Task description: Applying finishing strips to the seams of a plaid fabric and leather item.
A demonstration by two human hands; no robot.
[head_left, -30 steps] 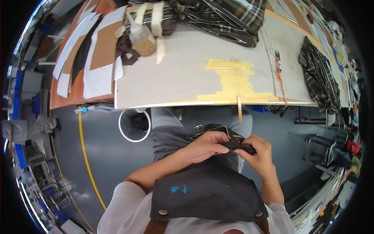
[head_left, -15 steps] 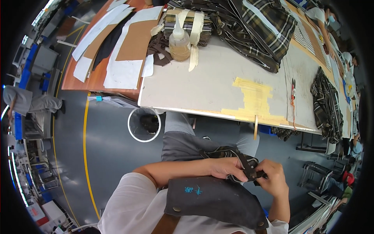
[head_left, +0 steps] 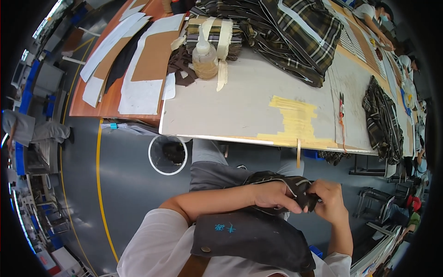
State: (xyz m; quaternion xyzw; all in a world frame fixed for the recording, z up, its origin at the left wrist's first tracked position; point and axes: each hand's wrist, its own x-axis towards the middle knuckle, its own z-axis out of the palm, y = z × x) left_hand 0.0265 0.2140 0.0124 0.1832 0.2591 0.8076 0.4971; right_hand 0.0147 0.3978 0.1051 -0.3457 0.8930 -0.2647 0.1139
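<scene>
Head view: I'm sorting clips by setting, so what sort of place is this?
Probably a clothing workshop: plaid cloth is piled on the table, the left hand and right hand hold dark cloth, and another person leans forward at upper right.

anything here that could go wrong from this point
The dark plaid cloth is held above the lap, so it might slip toward the floor if the left hand and right hand loosen.
The bottle stands right by the plaid stack; knocked over, it could stain it.
The wooden strip juts past the table edge and might snag cloth.
</scene>
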